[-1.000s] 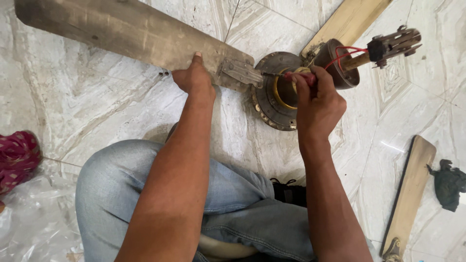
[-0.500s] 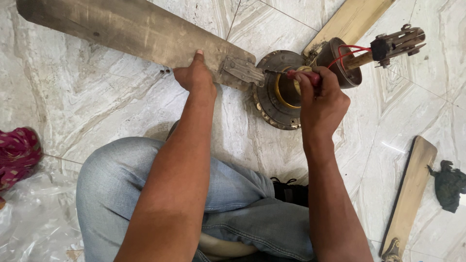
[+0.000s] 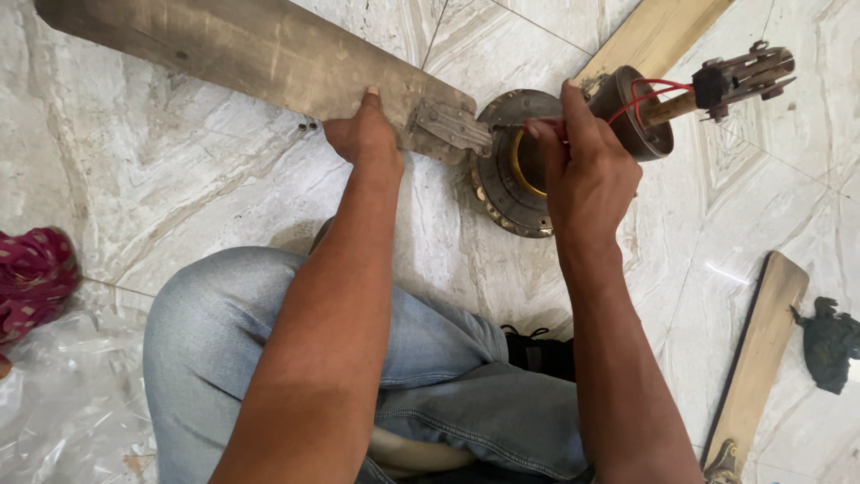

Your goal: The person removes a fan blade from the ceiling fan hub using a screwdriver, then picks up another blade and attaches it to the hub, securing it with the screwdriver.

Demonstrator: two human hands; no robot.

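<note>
— Pressing down with our left hand (image 3: 363, 134), we have the palm flat and the fingers spread on the near edge of the long grey fan blade (image 3: 242, 49); nothing is gripped, it just bears on the wood beside the metal bracket (image 3: 452, 127).

— And further left?

— We see a bundle of pink cloth (image 3: 31, 278) at the edge, with crumpled clear plastic (image 3: 63, 394) on the marble floor (image 3: 179, 188) below it. Our knee in blue jeans (image 3: 224, 332) sits under the arms.

— Where does the blade lead?

— Its bracket joins the round fan motor (image 3: 502, 193), which lies on the floor between our two hands.

— What about the right one?

— Our right hand (image 3: 582, 170) is curled over the top of the motor, fingers closed near the red wires (image 3: 640, 94). We cannot tell whether they pinch a wire or only rest on the housing.

— Past that?

— We see the dark cup-shaped cover (image 3: 636, 112) on the rod (image 3: 667, 109), touching our fingertips, and the rod ends in a clamp piece (image 3: 743, 76). A second, pale blade (image 3: 654, 36) runs up behind it. Far right, a loose blade (image 3: 757, 358) lies well apart, with a dark rag (image 3: 829, 345) just beside it.
</note>
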